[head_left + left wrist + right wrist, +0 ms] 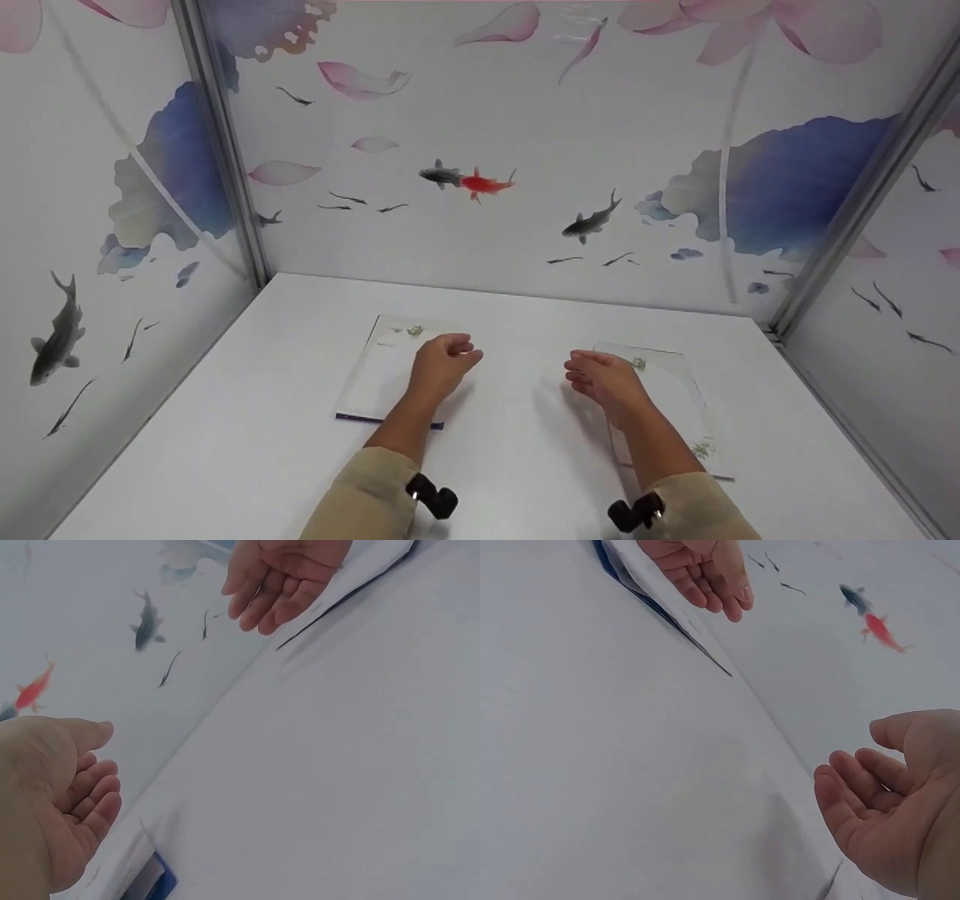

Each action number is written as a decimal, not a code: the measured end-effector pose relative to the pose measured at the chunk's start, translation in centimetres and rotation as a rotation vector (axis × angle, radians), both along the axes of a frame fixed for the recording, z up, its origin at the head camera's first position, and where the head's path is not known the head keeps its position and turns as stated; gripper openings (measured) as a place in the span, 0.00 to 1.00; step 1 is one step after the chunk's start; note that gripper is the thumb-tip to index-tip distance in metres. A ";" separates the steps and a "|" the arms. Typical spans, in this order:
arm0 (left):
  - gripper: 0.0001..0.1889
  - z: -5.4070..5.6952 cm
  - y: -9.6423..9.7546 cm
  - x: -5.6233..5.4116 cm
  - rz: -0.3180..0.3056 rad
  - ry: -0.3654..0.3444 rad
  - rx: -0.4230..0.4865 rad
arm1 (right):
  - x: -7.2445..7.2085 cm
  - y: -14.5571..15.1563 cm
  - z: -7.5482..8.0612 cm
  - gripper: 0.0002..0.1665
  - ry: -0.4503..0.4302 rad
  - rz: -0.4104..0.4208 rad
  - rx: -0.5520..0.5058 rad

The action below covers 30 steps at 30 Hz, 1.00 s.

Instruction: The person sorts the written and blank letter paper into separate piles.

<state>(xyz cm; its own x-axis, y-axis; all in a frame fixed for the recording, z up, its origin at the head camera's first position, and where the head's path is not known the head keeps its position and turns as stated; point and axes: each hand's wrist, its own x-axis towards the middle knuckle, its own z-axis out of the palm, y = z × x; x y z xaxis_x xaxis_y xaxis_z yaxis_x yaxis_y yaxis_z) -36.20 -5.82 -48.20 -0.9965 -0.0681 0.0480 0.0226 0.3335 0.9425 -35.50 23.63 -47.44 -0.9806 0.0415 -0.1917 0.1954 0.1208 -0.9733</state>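
Note:
My left hand [441,367] hovers over the right edge of a white notepad-like item [371,382], which has a small printed motif at its top and a dark blue bottom edge. Nothing is in its loosely bent fingers. Across a gap, my right hand [609,381] floats at the left edge of a second flat white item [667,401] with small green plant prints, also holding nothing. Both palms face inward in the wrist views, where the left hand [64,795] and the right hand [892,802] show relaxed fingers. Forearms cover part of each item.
A white tabletop [510,450] lies below, with white panels printed with fish, petals and blue leaves on three sides. Metal posts [225,142] stand at the back corners. Black camera mounts [433,496] sit on both beige sleeves.

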 end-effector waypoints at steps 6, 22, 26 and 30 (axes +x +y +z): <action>0.22 0.1 2.3 0.0 -0.054 0.045 0.018 | 0.4 1.6 0.1 0.26 0.052 -0.008 0.000; 0.21 0.5 2.0 -0.2 0.002 0.242 -0.272 | -0.6 0.0 0.6 0.29 0.110 -0.040 0.167; 0.23 0.6 0.8 -0.4 0.032 0.291 -0.516 | -0.5 0.2 0.6 0.31 0.208 0.018 0.475; 0.28 0.7 -0.1 -0.5 0.020 0.328 -0.734 | 0.0 0.8 0.5 0.33 0.326 0.106 0.760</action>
